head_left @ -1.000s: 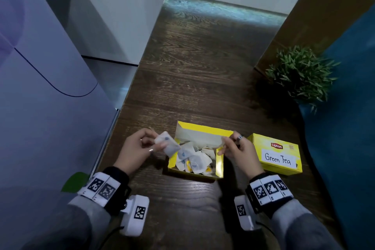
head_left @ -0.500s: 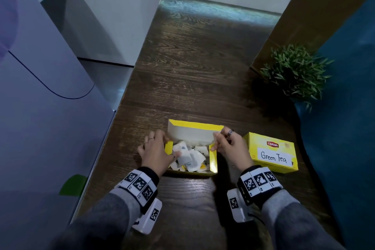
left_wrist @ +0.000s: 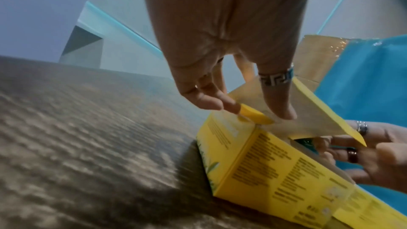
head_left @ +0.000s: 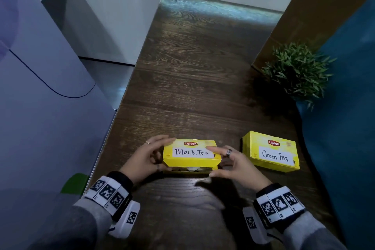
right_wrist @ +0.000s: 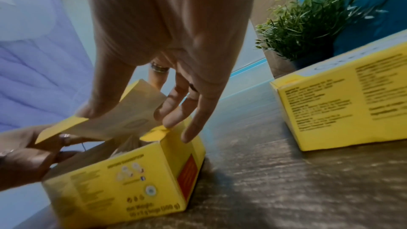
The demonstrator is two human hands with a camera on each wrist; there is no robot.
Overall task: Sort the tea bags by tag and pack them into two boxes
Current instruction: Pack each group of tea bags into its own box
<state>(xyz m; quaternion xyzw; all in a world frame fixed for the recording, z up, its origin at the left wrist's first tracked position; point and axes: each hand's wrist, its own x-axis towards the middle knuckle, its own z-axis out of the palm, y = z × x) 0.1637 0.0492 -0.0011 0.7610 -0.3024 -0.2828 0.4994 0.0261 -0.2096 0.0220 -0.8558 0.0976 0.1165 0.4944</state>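
Observation:
The yellow Black Tea box (head_left: 190, 155) sits on the wooden table (head_left: 198, 79) in front of me. Its labelled lid is folded down almost flat, and white tea bags (head_left: 193, 168) show through the gap left at the front edge. My left hand (head_left: 160, 154) pinches the lid's left end, fingers on top and thumb at the front. At the lid's right end my right hand (head_left: 218, 161) pinches it the same way. In the right wrist view my right hand's fingers (right_wrist: 167, 119) touch the yellow side flap. The Green Tea box (head_left: 272, 152) stands closed to the right.
A small green plant (head_left: 298, 71) stands at the back right beside a blue surface (head_left: 345, 128). A pale cabinet (head_left: 40, 87) runs along the table's left edge. Bare wood stretches beyond both boxes.
My left hand dropped a tea bag into the open box. Both hands then folded the upright lid down over it, so the Black Tea label now faces up.

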